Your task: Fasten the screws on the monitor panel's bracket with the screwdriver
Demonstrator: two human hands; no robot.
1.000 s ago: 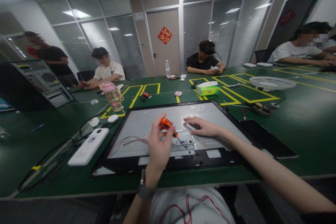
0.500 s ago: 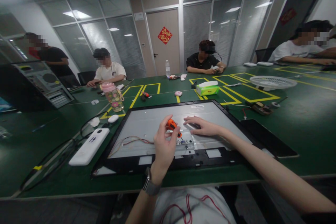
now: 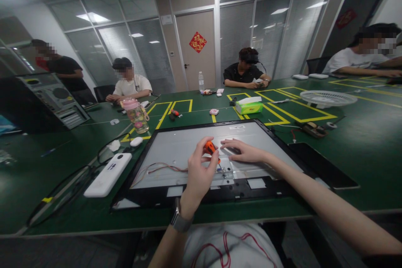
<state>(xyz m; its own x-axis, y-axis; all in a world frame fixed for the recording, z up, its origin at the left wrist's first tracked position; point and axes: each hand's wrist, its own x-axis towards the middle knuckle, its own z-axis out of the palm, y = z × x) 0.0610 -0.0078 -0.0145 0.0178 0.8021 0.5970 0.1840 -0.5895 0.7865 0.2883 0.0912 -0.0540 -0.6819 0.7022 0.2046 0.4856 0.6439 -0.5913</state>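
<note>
My left hand (image 3: 201, 169) is closed around the orange and black handle of a screwdriver (image 3: 210, 148). Its thin shaft slants down to the right, toward a small metal bracket with connectors (image 3: 224, 171). That bracket sits on the grey metal back of a flat display panel (image 3: 179, 146) with a black frame, lying on the table. My right hand (image 3: 241, 150) rests on the panel just beyond the bracket, fingers stretched out, holding nothing. A bundle of thin wires (image 3: 166, 166) runs from behind my left hand toward the panel's left side. Whether the screwdriver tip touches a screw cannot be made out.
Left of the panel lie a white power bank (image 3: 108, 176), black cables (image 3: 63, 197) and a pink-lidded bottle (image 3: 136, 115). A dark flat slab (image 3: 323, 165) lies at the right. Beyond are a tissue pack (image 3: 249, 106), a white round grille (image 3: 328, 98) and several seated people.
My left hand and the screwdriver have shifted slightly to the right along the bracket. My right hand stays in place on the panel.
</note>
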